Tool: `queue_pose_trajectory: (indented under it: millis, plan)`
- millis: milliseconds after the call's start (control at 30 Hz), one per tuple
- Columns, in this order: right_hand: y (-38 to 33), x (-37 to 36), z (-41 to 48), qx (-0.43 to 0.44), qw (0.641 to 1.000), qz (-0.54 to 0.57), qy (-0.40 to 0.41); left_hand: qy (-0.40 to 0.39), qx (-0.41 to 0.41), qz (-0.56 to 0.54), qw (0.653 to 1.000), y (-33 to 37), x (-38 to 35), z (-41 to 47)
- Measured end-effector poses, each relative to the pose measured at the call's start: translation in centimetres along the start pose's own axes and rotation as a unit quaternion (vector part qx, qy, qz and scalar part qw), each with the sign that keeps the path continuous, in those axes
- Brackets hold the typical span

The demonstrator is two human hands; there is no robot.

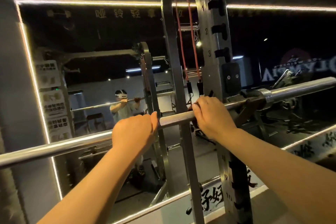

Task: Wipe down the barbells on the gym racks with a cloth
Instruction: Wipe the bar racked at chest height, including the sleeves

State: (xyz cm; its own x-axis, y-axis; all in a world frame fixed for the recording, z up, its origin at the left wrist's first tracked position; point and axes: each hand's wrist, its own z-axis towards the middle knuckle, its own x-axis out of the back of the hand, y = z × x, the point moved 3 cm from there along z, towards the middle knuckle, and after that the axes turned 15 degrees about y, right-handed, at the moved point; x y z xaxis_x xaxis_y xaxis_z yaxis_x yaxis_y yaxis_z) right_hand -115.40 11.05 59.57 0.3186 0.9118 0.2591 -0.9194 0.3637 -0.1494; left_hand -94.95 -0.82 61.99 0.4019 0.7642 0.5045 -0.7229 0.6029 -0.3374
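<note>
Long silver steel barbell (174, 119) runs from near left to far right, slanting up to the right. Its right part rests on the dark metal hook (243, 111) of the grey steel rack upright (216, 42), w/ numbered holes down the post. The bar's thicker sleeve sticks out far right, past the hook.

Left grip (134, 131) is on the bar left of the upright, fingers curled over the top and thumb tip against the knurled section. Right grip (212, 116) is on the bar just beside the upright, fingers hooked over the top and closed round the shaft. A bare knurled stretch shows btwn the two. A dark scrap (190, 108) shows at the right fingertips; can't tell if it's a cloth.

Two red elastic bands (190, 42) hang beside the upright, black ends just above the right grip. Behind the bar is a big wall mirror (91, 42) edged w/ a glowing white light strip (91, 2). The person's reflection (121, 107) in it shows both hands up on the bar.
</note>
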Motion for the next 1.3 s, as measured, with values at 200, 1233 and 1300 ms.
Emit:
queue_pose_trajectory:
  millis: [200,1233,1300]
  plan:
    - [-4.6,0.0,-2.5,0.027,0.998,0.056,0.008,0.023,-0.06,0.014,0.998,0.4,0.6,-0.4]
    - [-7.8,-1.4,-4.4,0.064,0.986,0.151,0.038,0.089,-0.026,-0.006,0.996,0.3,0.5,-0.9]
    - [-6.6,-1.2,-4.9,0.114,0.982,0.129,0.074,0.062,-0.018,-0.039,0.997,0.0,0.8,-0.3]
